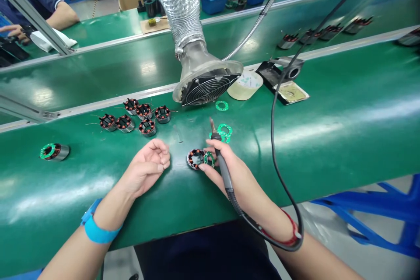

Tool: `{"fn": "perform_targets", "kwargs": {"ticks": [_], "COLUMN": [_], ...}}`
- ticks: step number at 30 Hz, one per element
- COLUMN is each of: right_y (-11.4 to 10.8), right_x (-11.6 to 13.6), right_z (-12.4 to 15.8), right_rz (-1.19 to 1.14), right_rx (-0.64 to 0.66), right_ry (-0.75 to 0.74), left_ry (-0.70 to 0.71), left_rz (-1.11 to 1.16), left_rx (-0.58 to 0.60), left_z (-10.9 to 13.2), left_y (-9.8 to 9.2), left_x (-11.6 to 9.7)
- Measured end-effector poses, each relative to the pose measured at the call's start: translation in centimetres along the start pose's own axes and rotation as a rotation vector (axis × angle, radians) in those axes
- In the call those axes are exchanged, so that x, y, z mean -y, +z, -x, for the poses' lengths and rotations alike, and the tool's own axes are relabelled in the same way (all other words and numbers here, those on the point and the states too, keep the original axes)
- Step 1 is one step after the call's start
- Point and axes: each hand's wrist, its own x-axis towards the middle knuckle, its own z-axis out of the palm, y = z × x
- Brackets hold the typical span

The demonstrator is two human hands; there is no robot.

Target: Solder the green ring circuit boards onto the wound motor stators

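My right hand [234, 170] holds a soldering iron [224, 168], its tip pointing away from me. The same hand's fingertips pinch a green ring-shaped circuit board [209, 159], tilted at the right side of a motor stator [196, 159] with copper windings. Whether the fingers also touch the stator I cannot tell. To the left, my left hand [149, 164] is closed, with curled fingers and the thumb against them. Anything small inside it is hidden. Just beyond the right hand lie loose green ring boards [225, 130], partly covered by the iron.
Several wound stators [147, 127] stand at the back left. A stator with a green board [54, 152] lies far left. A fume extraction hood [208, 83] hangs ahead, beside a tape roll [245, 85] and an iron stand [285, 78]. The iron's black cable [273, 140] loops at right.
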Motion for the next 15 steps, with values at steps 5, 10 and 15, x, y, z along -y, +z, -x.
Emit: {"fn": "perform_targets", "kwargs": {"ticks": [5, 10, 15], "right_y": [0.1, -0.1, -0.7], "right_x": [0.0, -0.1, 0.1], "right_z": [0.2, 0.1, -0.5], "right_rz": [-0.017, -0.008, 0.05], "right_rx": [-0.012, -0.008, -0.03], "right_ry": [0.009, 0.008, -0.043], "left_ry": [0.012, 0.042, 0.157], "left_rz": [-0.012, -0.075, -0.656], "left_rx": [0.034, 0.044, 0.006], "left_z": [0.2, 0.2, -0.1], "left_y": [0.2, -0.2, -0.5], "left_x": [-0.1, 0.0, 1.5]}}
